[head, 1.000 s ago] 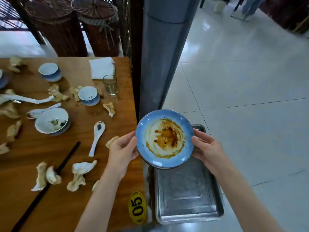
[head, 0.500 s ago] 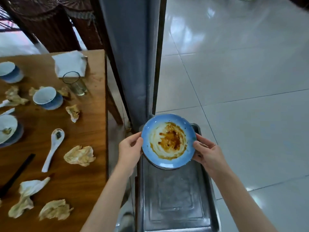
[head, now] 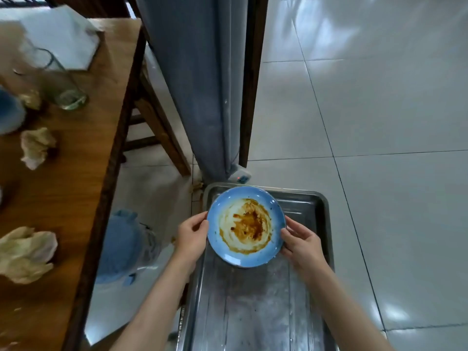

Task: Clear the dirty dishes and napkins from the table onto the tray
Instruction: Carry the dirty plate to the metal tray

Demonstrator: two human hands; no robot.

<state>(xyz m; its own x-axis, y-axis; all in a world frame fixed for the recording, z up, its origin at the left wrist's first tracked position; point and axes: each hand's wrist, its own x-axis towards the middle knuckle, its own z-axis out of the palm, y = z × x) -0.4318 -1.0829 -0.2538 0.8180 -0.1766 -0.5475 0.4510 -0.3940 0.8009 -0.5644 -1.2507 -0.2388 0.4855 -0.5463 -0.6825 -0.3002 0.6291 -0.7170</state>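
A blue plate [head: 245, 225] smeared with brown sauce is low over the far end of the metal tray [head: 255, 307], held level. My left hand [head: 192, 233] grips its left rim and my right hand [head: 302, 243] grips its right rim. Whether the plate touches the tray is not clear. The tray's near part is bare. On the wooden table [head: 76, 188] at left lie crumpled napkins [head: 35, 146] [head: 25, 252], an empty glass [head: 63, 84] and a flat white napkin [head: 63, 44]. A blue bowl [head: 7, 115] shows at the left edge.
A grey pillar [head: 200, 84] with a dark wooden post [head: 249, 79] stands just behind the tray. A white power strip [head: 239, 176] lies at its foot. A blue cloth thing [head: 121, 244] sits under the table edge. Glossy tiled floor [head: 379, 148] spreads to the right.
Both hands carried the plate away from the table and lowered it over the tray's far end. The view swung right and down, so most of the table slid out of sight.
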